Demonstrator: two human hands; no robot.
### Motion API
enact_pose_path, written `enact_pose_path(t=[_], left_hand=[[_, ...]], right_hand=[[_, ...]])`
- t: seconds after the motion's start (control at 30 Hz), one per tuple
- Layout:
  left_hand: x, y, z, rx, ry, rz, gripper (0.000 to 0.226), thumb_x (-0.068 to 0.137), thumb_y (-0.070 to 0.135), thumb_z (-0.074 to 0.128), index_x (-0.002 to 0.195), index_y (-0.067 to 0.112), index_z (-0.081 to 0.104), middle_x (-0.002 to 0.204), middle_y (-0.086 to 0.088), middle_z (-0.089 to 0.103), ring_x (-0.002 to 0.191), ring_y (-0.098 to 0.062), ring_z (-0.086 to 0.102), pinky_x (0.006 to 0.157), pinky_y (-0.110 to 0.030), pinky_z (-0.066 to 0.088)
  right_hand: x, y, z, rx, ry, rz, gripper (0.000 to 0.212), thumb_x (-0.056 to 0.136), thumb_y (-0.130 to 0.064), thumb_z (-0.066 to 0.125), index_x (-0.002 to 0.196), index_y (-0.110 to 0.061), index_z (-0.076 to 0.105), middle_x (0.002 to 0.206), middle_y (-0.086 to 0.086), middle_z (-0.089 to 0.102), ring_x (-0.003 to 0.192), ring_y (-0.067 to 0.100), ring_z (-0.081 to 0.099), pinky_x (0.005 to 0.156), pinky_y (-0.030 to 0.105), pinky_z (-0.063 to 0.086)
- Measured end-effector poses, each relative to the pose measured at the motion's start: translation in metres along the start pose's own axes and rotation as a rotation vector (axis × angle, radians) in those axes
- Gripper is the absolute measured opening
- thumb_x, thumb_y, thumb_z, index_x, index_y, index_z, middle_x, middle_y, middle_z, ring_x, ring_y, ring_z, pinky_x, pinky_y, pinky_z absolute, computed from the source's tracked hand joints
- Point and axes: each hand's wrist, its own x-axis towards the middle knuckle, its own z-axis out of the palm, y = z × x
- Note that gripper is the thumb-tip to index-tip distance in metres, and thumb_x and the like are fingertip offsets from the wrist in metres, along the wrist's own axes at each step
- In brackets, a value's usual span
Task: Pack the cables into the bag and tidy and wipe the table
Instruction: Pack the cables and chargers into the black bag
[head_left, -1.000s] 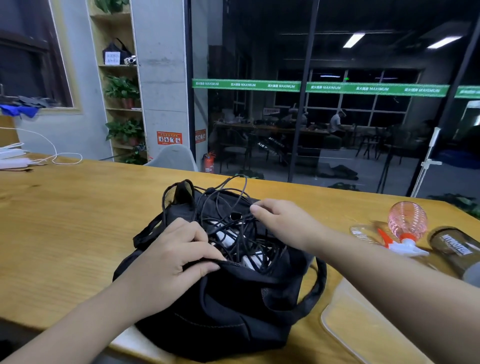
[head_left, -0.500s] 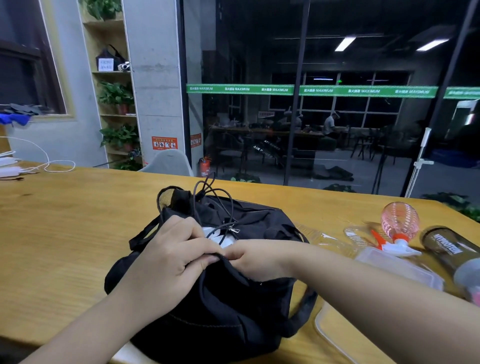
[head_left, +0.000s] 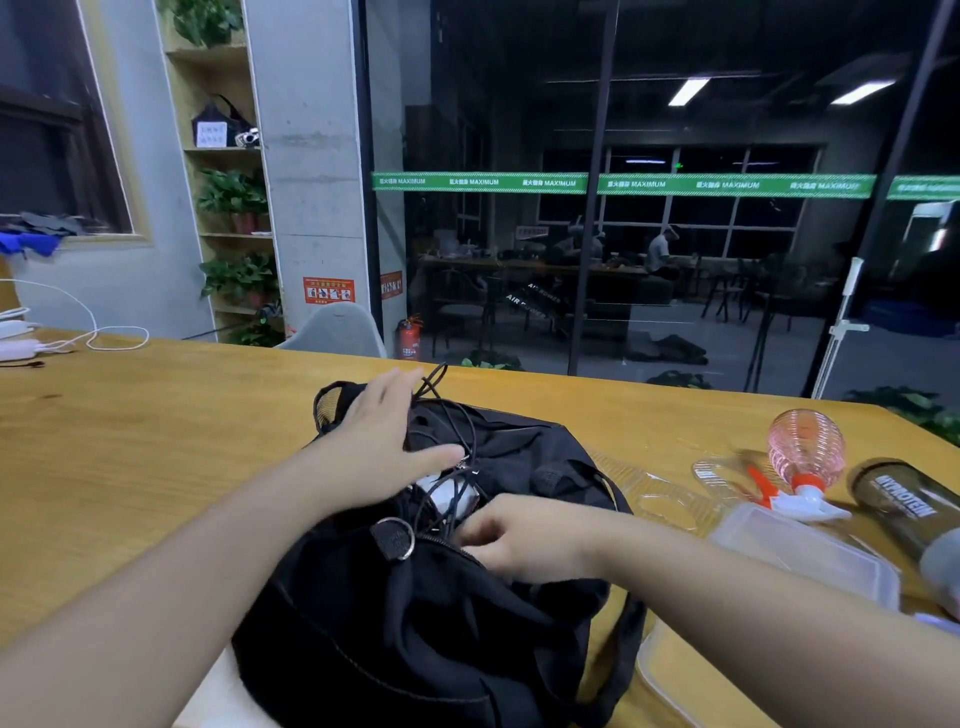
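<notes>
On the wooden surface (head_left: 156, 441), near its front edge, sits the black bag (head_left: 441, 623), mouth partly open. Black cables (head_left: 452, 415) loop out of the opening; something white shows inside. Left hand (head_left: 384, 447) lies flat over the bag's far side, fingers straight and spread, touching the cables. Right hand (head_left: 524, 540) at the near rim of the opening, fingers curled and pinching there; whether fabric or zipper, cannot tell. To the right: pink spray bottle (head_left: 805, 462) on its side, dark bottle (head_left: 909, 514), clear plastic container (head_left: 810, 556).
</notes>
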Motion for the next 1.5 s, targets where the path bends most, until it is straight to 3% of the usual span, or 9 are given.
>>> enact_pose_path(t=[0.2,0.3,0.4,0.5,0.63,0.73,0.9,1.2,1.5], left_hand=[[0.055,0.005,-0.003,0.021,0.091,-0.159,0.098,0.082,0.054,0.059,0.149,0.013,0.000,0.157,-0.006,0.003,0.144,-0.024,0.006,0.115,-0.041,0.014],[0.077,0.008,-0.004,-0.032,0.219,-0.185,0.087,0.086,0.045,0.060,0.147,0.008,0.010,0.153,-0.010,0.016,0.139,-0.027,0.019,0.110,-0.039,0.024],[0.092,0.006,-0.006,-0.140,0.151,-0.314,0.082,0.088,0.048,0.056,0.145,0.003,0.017,0.138,-0.013,0.040,0.112,-0.026,0.046,0.083,-0.035,0.040],[0.096,0.002,-0.002,-0.056,-0.023,-0.355,0.073,0.090,0.056,0.045,0.137,0.001,0.034,0.110,-0.009,0.053,0.093,-0.022,0.051,0.074,-0.030,0.036],[0.101,-0.013,0.007,-0.031,-0.077,-0.293,0.049,0.089,0.054,0.049,0.103,0.008,0.056,0.088,-0.004,0.059,0.082,-0.021,0.056,0.071,-0.031,0.041],[0.094,-0.014,0.008,-0.151,0.019,-0.187,0.041,0.091,0.047,0.049,0.066,0.015,0.041,0.059,0.000,0.040,0.055,-0.018,0.040,0.057,-0.029,0.030],[0.070,-0.012,-0.003,-0.139,0.172,0.104,0.045,0.094,0.048,0.041,0.063,0.016,0.037,0.053,0.006,0.029,0.051,-0.014,0.030,0.054,-0.030,0.025],[0.036,-0.036,-0.014,-0.116,-0.054,0.299,0.055,0.074,0.079,0.038,0.074,0.031,0.065,0.055,0.007,0.043,0.053,-0.009,0.040,0.056,-0.028,0.035],[0.028,-0.007,0.019,0.448,-0.449,0.310,0.032,0.091,0.043,0.049,0.074,0.017,0.056,0.060,0.001,0.047,0.058,-0.014,0.039,0.056,-0.028,0.032]], right_hand=[[-0.001,0.018,-0.023,0.283,0.134,-0.004,0.022,0.093,-0.033,0.058,0.106,-0.021,0.071,0.105,-0.005,0.071,0.094,0.005,0.065,0.076,0.027,0.058],[0.002,0.023,-0.030,0.341,0.216,0.040,0.024,0.097,-0.028,0.052,0.105,-0.015,0.070,0.098,-0.008,0.071,0.085,0.000,0.066,0.062,0.019,0.056],[0.011,0.030,-0.035,0.243,0.361,0.104,0.017,0.096,-0.022,0.053,0.097,-0.015,0.069,0.088,-0.006,0.069,0.071,0.007,0.061,0.055,0.020,0.053],[0.021,0.042,-0.037,-0.080,0.448,0.171,0.015,0.091,-0.019,0.056,0.097,-0.020,0.070,0.097,-0.004,0.069,0.087,0.013,0.062,0.074,0.027,0.053],[0.033,0.049,-0.030,-0.291,0.323,0.277,0.031,0.090,-0.031,0.061,0.112,-0.009,0.063,0.108,0.005,0.068,0.099,0.022,0.062,0.086,0.034,0.051],[0.041,0.054,-0.024,-0.372,0.272,0.343,0.039,0.088,-0.035,0.063,0.112,-0.004,0.063,0.098,0.010,0.071,0.085,0.024,0.068,0.078,0.036,0.054],[0.047,0.063,-0.027,-0.408,0.278,0.387,0.039,0.086,-0.036,0.065,0.109,-0.005,0.065,0.096,0.010,0.071,0.084,0.027,0.065,0.063,0.030,0.044],[0.042,0.085,-0.035,-0.383,0.398,0.406,0.025,0.092,-0.032,0.056,0.098,-0.009,0.066,0.096,0.009,0.068,0.087,0.028,0.062,0.071,0.033,0.050],[0.037,0.081,-0.067,-0.132,0.772,0.457,0.027,0.099,-0.027,0.042,0.086,-0.009,0.056,0.081,0.007,0.056,0.080,0.028,0.051,0.065,0.029,0.038]])
